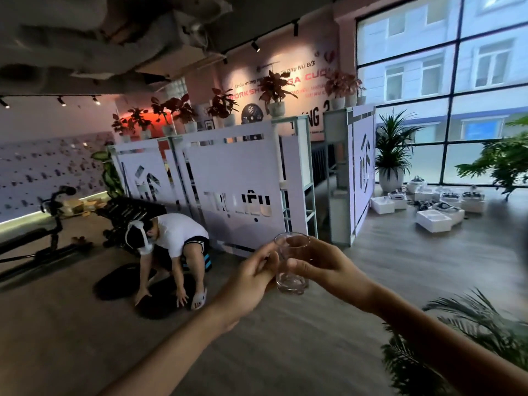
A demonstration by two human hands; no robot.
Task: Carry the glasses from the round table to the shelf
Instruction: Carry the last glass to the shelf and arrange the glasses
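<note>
Right grip (317, 267) wrapped around clear glass (291, 264), left grip (254, 277) pinching its side, held upright

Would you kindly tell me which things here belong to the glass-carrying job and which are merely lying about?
Job:
glass
left hand
right hand
white shelf units

Lying about:
white boxes on floor
potted palm
black mats
crouching person
</note>
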